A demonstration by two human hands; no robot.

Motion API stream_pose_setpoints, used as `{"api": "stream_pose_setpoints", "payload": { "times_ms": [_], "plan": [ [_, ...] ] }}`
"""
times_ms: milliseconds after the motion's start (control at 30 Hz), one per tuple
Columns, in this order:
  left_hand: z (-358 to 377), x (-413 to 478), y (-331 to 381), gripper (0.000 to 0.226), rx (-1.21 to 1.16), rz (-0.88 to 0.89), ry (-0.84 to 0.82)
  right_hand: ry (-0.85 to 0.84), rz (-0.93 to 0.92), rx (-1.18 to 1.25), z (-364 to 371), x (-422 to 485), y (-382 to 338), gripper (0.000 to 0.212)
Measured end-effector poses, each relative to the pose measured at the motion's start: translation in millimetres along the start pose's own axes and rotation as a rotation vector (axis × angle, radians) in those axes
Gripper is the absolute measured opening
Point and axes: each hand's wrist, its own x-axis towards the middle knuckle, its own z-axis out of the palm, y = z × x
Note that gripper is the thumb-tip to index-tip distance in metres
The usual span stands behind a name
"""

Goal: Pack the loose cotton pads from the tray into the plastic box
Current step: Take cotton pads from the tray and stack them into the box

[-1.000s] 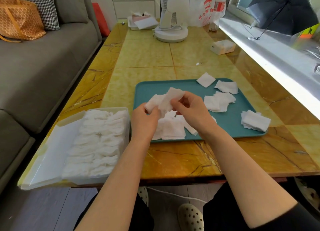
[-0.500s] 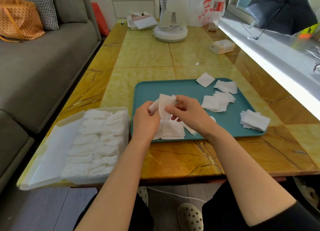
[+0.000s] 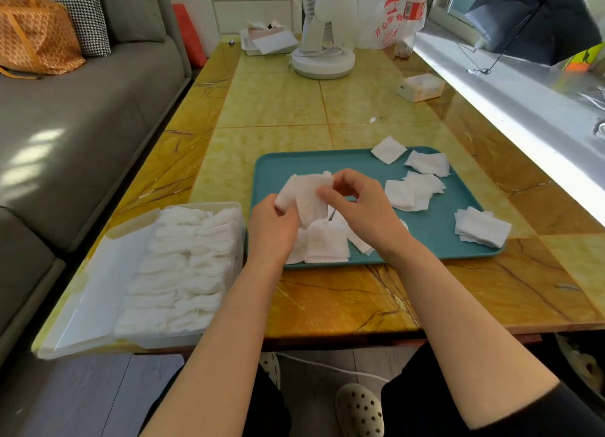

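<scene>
Fan (image 3: 322, 61) and tissue pack (image 3: 421, 88) stand beyond tray (image 3: 432, 237).

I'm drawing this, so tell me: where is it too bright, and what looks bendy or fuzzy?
Head view: the sill on the right glares almost white, and the glossy table shows sheen beside it; head view: the wide lens makes the table fan out toward the camera; head view: the pads in the box look smeary.
</scene>
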Motion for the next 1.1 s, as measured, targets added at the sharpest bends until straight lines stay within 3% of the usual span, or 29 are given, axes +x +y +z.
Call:
{"api": "stream_pose_setpoints", "payload": {
  "times_ms": [133,200,300,433,600,933,1100],
  "plan": [
    [-4.3,3.0,-1.4,0.030,-0.001,-0.012,0.010,-0.094,0.077,0.193,-4.1,0.0,-4.9,0.007],
    [-4.3,2.1,0.4,0.032,-0.026,-0.004,-0.052,-0.134,0.066,0.169,-4.3,-1.1,-5.4,0.009],
    [-1.3,-2.4,5.3,0.014,-0.090,0.020,-0.157,-0.098,0.053,0.093,-4.3,-0.2,-1.8,0.011],
    [0.8,-6.5,9.4,0.027,-0.111,0.036,-0.206,-0.009,0.061,0.033,-5.4,2.5,3.9,0.002],
    [1.4,-9.8,12.7,0.024,-0.094,0.035,-0.211,0.010,0.033,-0.057,-3.7,0.5,5.8,0.019],
    [0.0,-7.5,8.4,0.024,-0.089,0.034,-0.154,-0.081,-0.030,-0.046,-1.5,0.1,-0.5,0.007],
    [-0.1,-4.9,3.7,0.025,-0.054,0.074,-0.149,-0.125,0.023,0.040,-0.8,-1.2,-1.4,0.016]
  ]
}}
